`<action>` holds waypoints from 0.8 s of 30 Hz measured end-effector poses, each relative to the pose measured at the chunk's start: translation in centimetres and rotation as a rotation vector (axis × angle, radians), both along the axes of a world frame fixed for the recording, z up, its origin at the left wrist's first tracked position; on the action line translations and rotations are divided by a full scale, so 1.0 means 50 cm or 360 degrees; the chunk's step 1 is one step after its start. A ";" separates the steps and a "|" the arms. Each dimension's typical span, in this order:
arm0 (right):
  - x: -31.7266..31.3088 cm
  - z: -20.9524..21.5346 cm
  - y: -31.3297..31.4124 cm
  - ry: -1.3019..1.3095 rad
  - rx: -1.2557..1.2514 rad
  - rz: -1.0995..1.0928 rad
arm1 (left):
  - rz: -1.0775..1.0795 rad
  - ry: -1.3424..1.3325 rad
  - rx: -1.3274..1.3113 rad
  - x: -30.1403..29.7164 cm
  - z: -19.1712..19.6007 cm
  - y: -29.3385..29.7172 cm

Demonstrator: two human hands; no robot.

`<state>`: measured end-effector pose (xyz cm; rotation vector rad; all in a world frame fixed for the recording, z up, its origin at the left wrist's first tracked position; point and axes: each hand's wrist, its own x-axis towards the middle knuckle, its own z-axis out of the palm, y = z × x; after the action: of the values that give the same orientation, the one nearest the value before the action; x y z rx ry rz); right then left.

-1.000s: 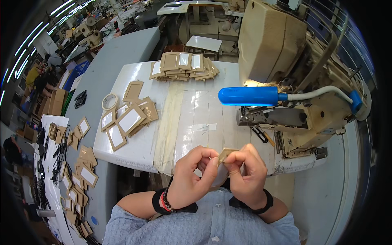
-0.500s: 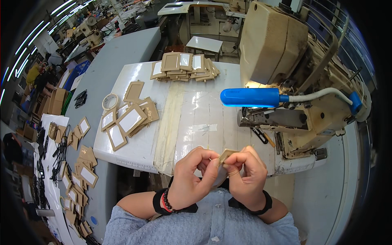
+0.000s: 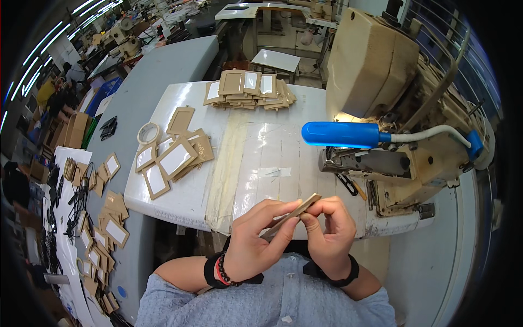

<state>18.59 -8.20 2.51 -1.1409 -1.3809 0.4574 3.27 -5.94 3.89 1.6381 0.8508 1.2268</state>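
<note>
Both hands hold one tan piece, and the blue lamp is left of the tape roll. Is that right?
Not quite: the head view shows the blue lamp to the right of the tape roll. The left hand and right hand do both hold one tan piece.

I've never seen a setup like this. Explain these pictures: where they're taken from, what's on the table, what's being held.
There is no robot, just a person's bare hands. One wide fisheye camera on the person's head looks down, so straight edges bend near the rim. The left hand and right hand pinch a flat tan piece between them. On the white table lie a far stack of tan pieces, a looser pile on the left and a tape roll. The big beige machine on the right looks like a sewing machine, with a blue lamp beside it.
</note>
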 end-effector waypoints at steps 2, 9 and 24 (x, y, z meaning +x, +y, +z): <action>0.002 -0.002 -0.002 -0.0098 -0.0012 -0.0022 | -0.0008 0.0067 0.0088 -0.007 0.004 0.003; 0.002 -0.004 0.001 -0.0159 0.0001 -0.0007 | 0.0002 0.0159 0.0108 -0.005 0.007 0.005; 0.037 0.038 0.015 -0.0392 0.0016 -0.0230 | -0.0200 0.0357 0.0015 -0.025 0.006 0.039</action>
<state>20.45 -7.44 4.42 -1.3118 -1.4967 0.2110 2.04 -3.98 4.18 1.8320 0.8645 0.9750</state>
